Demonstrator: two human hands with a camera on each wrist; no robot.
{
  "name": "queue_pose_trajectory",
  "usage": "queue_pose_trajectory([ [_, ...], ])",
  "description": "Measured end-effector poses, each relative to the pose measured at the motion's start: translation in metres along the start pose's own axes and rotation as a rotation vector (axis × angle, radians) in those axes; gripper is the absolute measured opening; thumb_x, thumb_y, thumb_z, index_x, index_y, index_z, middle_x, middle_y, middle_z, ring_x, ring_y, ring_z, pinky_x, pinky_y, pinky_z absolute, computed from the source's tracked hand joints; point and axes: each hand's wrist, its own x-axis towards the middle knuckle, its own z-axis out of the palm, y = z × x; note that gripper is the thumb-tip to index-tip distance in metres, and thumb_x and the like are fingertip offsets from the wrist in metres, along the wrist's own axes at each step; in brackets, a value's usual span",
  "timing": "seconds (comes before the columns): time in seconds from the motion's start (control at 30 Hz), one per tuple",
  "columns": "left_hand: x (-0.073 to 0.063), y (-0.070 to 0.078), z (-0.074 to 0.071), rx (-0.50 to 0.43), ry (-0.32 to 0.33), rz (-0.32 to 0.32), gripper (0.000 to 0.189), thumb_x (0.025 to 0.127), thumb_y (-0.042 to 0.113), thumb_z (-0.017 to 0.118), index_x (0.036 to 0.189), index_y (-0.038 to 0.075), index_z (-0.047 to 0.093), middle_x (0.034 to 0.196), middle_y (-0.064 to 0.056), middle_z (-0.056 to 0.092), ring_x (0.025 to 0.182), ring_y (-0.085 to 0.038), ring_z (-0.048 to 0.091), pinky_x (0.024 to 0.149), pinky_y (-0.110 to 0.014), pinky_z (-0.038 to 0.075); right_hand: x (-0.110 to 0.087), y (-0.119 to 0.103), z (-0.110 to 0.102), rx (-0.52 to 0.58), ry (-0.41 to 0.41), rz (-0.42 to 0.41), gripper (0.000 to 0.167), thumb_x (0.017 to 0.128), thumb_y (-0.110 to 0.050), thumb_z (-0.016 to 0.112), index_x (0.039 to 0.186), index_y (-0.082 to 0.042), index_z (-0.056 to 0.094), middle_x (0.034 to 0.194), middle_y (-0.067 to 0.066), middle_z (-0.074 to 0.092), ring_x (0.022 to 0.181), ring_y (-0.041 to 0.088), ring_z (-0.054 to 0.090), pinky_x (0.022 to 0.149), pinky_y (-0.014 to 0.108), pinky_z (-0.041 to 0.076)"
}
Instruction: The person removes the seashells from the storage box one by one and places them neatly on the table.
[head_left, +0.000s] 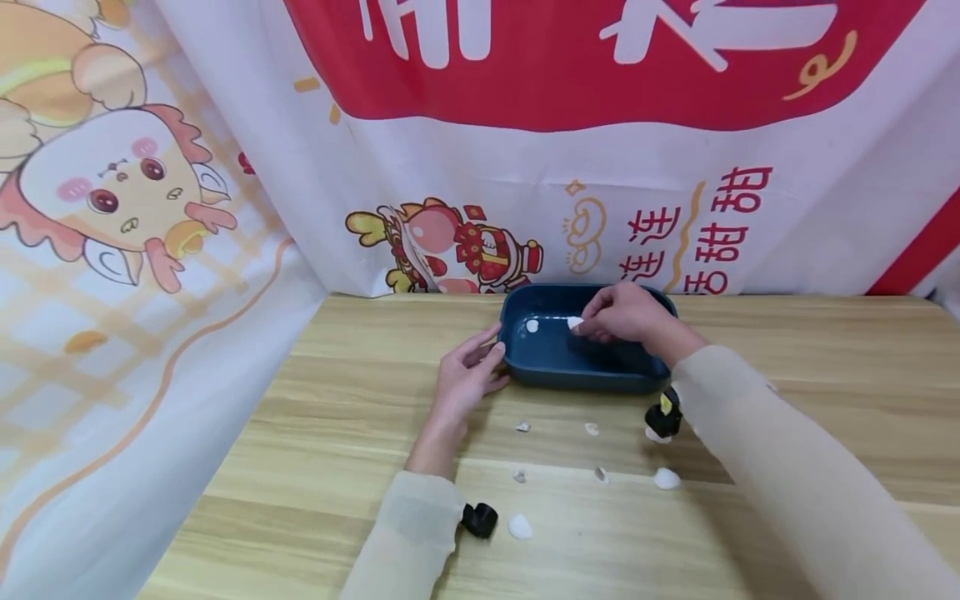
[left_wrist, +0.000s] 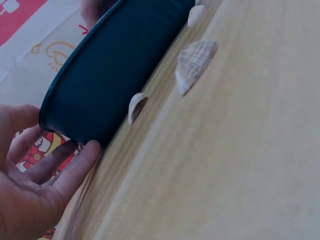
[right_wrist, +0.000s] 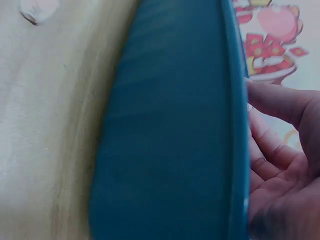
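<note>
In the head view, my right hand (head_left: 626, 312) reaches over a dark blue rectangular basin (head_left: 585, 381) and pinches a white seashell (head_left: 575, 323) between thumb and fingertips. Another white shell (head_left: 532, 326) lies inside on the basin's left part. My left hand (head_left: 467, 375) rests against the basin's left end; fairly straight fingers (left_wrist: 77, 172) touch its outer wall and the thumb is at the rim. In the right wrist view, the basin wall hides the pinched shell and part of the right hand (right_wrist: 280, 155).
Several shells lie on the wooden table before the basin, among them a white one (head_left: 520, 527), another white one (head_left: 666, 478) and a small one (head_left: 522, 427). A printed cloth (head_left: 465, 158) hangs right behind the basin. Small black devices (head_left: 480, 520) sit at both wrists.
</note>
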Motion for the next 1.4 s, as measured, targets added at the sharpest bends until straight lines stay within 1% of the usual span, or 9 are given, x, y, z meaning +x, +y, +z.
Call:
queue_pose_trajectory([
  [0.17,-0.001,-0.003,0.002,-0.004,0.002,-0.009,0.033,0.106,0.027,0.071,0.138,0.038,0.072,0.146,-0.008,0.068,0.124,-0.027,0.073,0.099,-0.042,0.067,-0.019,-0.001,0.0,0.029,-0.004,-0.037,0.031,0.098,-0.027,0.082,0.113,-0.004,0.069,0.11,0.012,0.075,0.095,0.022,0.07,0.087,0.032,0.065],
  [0.3,-0.002,-0.004,0.001,-0.004,0.005,-0.005,0.033,0.106,0.027,0.071,0.138,0.039,0.072,0.146,-0.008,0.068,0.123,-0.027,0.073,0.098,-0.042,0.067,-0.031,-0.007,0.002,0.024,-0.002,-0.063,0.029,0.098,-0.028,0.082,0.112,-0.007,0.069,0.108,0.01,0.074,0.097,0.025,0.068,0.089,0.032,0.064],
  [0.5,-0.003,-0.004,-0.001,-0.004,0.01,0.0,0.035,0.106,0.026,0.071,0.139,0.037,0.071,0.146,-0.008,0.068,0.122,-0.026,0.073,0.099,-0.042,0.067,-0.048,-0.016,0.009,0.02,-0.013,-0.1,0.027,0.097,-0.028,0.083,0.111,-0.009,0.069,0.103,0.009,0.072,0.093,0.025,0.067,0.086,0.03,0.061],
  [0.6,-0.003,-0.004,-0.001,-0.004,0.01,-0.001,0.034,0.106,0.026,0.071,0.139,0.038,0.072,0.145,-0.008,0.069,0.122,-0.025,0.073,0.098,-0.042,0.067,-0.058,-0.016,0.011,0.027,-0.024,-0.106,0.028,0.096,-0.028,0.084,0.111,-0.01,0.07,0.102,0.009,0.073,0.092,0.025,0.066,0.087,0.032,0.061],
  [0.77,-0.002,-0.003,0.0,-0.001,0.01,0.002,0.034,0.106,0.027,0.072,0.138,0.038,0.072,0.144,-0.007,0.069,0.121,-0.025,0.073,0.098,-0.041,0.067,-0.076,-0.01,0.014,0.05,-0.045,-0.113,0.03,0.094,-0.031,0.086,0.11,-0.01,0.072,0.105,0.009,0.074,0.094,0.025,0.064,0.089,0.036,0.062],
  [0.9,-0.001,-0.003,0.001,-0.002,0.01,0.005,0.034,0.106,0.026,0.071,0.138,0.037,0.072,0.144,-0.008,0.069,0.121,-0.025,0.073,0.097,-0.041,0.067,-0.087,-0.003,0.019,0.06,-0.043,-0.124,0.029,0.093,-0.031,0.087,0.109,-0.011,0.074,0.107,0.008,0.072,0.097,0.026,0.062,0.087,0.033,0.059],
  [1.03,-0.001,-0.003,0.001,-0.003,0.008,0.008,0.034,0.106,0.025,0.071,0.138,0.037,0.072,0.144,-0.009,0.069,0.12,-0.025,0.073,0.097,-0.041,0.067,-0.097,0.002,0.024,0.076,-0.046,-0.126,0.027,0.093,-0.031,0.087,0.108,-0.013,0.075,0.107,0.008,0.072,0.099,0.026,0.062,0.087,0.032,0.056],
  [1.3,-0.002,-0.001,0.002,-0.002,0.009,0.008,0.034,0.107,0.025,0.071,0.139,0.037,0.072,0.145,-0.009,0.069,0.121,-0.025,0.073,0.097,-0.04,0.067,-0.115,0.011,0.038,0.132,-0.046,-0.15,0.025,0.092,-0.027,0.088,0.107,-0.012,0.074,0.102,0.007,0.074,0.095,0.025,0.064,0.088,0.033,0.058],
  [1.4,-0.003,-0.001,0.004,-0.015,0.014,0.015,0.035,0.106,0.024,0.071,0.14,0.034,0.072,0.143,-0.011,0.07,0.118,-0.024,0.074,0.096,-0.041,0.068,-0.119,0.014,0.044,0.166,-0.065,-0.141,0.027,0.092,-0.028,0.088,0.107,-0.011,0.074,0.103,0.007,0.073,0.095,0.025,0.064,0.087,0.033,0.058],
])
